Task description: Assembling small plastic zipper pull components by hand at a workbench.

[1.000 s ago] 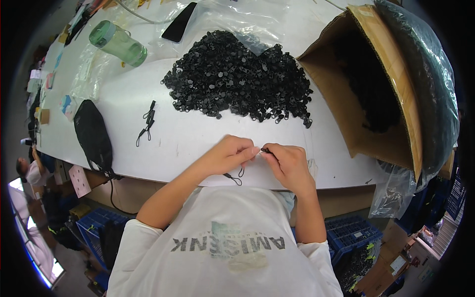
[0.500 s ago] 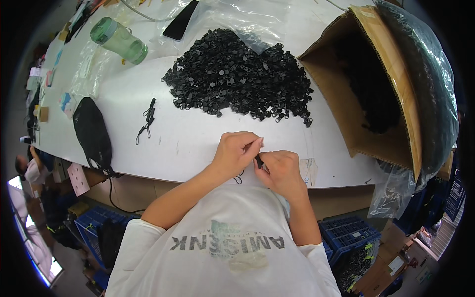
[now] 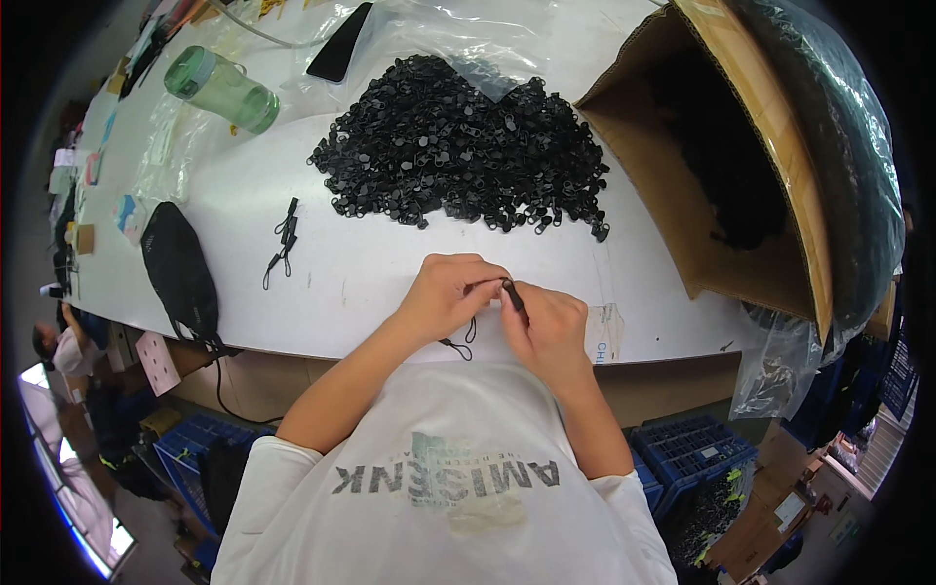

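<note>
Close to the table's near edge, my two hands meet, fingertips almost touching. In my right hand [image 3: 548, 327] is a short black zipper pull [image 3: 515, 295], pinched between thumb and fingers with its end toward the left hand. My left hand [image 3: 450, 294] is closed in a pinch at that end; what its fingertips hold is too small to make out. Thin black cord loops [image 3: 461, 347] show just below the left hand. Beyond the hands lies a big heap of small black zipper sliders [image 3: 458, 146]. Several cord zipper pulls [image 3: 285, 239] lie to the left.
A cardboard box [image 3: 673, 224] with dark contents lies on its side at right, beside clear plastic wrap [image 3: 780, 380]. At left are a black pouch [image 3: 178, 268] and a green bottle [image 3: 222, 88]. A black phone [image 3: 339, 44] lies at the back. Blue crates [image 3: 692, 458] stand below the table.
The zipper pull in my right hand now shows more plainly, angled up toward the left fingertips. My left hand has shifted slightly left, and more of the cord loops shows below it.
</note>
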`<action>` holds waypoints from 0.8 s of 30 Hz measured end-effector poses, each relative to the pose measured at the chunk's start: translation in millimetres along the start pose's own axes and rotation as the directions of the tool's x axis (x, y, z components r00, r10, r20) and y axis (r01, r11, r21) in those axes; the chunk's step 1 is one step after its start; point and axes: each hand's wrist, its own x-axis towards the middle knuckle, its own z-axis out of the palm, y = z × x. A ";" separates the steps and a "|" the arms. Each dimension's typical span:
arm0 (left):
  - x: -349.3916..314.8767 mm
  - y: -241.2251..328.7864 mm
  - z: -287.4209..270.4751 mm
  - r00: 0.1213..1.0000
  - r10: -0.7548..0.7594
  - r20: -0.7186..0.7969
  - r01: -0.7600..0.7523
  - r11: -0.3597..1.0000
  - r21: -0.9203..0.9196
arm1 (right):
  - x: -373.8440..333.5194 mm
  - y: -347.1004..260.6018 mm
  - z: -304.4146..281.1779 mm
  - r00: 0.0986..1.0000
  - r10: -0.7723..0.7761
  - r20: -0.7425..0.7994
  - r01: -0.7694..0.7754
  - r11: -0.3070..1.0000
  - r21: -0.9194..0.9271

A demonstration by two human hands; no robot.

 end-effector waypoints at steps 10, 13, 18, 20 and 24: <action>-3.0 -12.5 -6.7 0.948 0.294 0.121 -0.318 0.891 0.325 | -0.9 8.2 -5.8 0.898 0.241 0.368 -0.215 0.970 -0.112; -1.4 -0.1 -4.8 0.965 0.208 0.162 -0.248 0.924 0.292 | -2.8 10.3 -2.9 0.890 0.256 0.377 -0.204 0.964 -0.174; -2.0 2.8 -4.4 0.967 0.223 0.121 -0.249 0.928 0.278 | -0.8 5.0 -3.2 0.897 0.261 0.356 -0.203 0.960 -0.192; -1.0 1.3 -3.8 0.939 0.335 0.075 -0.341 0.887 0.312 | 1.6 1.9 -3.3 0.902 0.274 0.333 -0.226 0.958 -0.176; 0.3 3.9 -2.4 0.992 0.086 -0.091 -0.060 0.965 0.257 | -3.6 6.2 3.5 0.944 0.234 0.231 -0.204 0.968 -0.149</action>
